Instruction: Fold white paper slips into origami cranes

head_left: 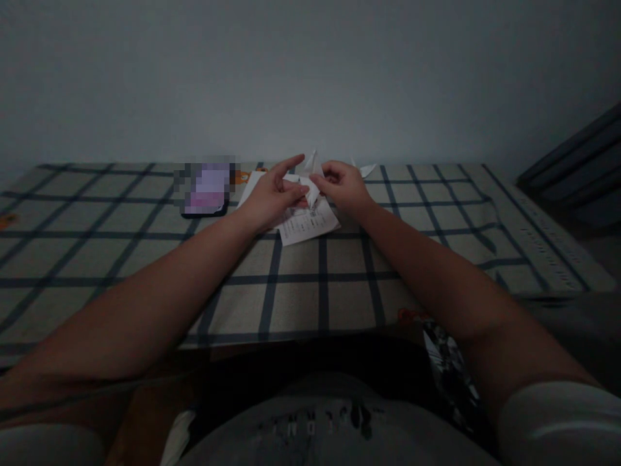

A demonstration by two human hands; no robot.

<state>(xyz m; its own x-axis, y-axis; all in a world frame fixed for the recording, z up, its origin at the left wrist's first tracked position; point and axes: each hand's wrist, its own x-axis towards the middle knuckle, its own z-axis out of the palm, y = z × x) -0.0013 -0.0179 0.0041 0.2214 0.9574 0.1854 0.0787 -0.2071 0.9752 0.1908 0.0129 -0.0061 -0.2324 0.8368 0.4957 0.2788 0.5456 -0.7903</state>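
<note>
Both my hands meet over the far middle of the table, around a small folded white paper (313, 184) with pointed ends. My left hand (279, 194) pinches its left side between thumb and fingers, with the index finger stretched out above. On the right side, my right hand (342, 184) grips the same paper with thumb and bent fingers. Beneath the hands lies a printed sheet (310, 225), its near corner toward me. Another white sheet (250, 188) shows partly behind my left hand. A white folded paper piece (367, 170) rests just beyond my right hand.
A phone with a lit, blurred screen (208, 188) lies left of my left hand. The checked tablecloth (301, 307) covers the table, which meets a plain wall (310, 77) at the back. Dark slatted furniture (577, 168) stands at the right.
</note>
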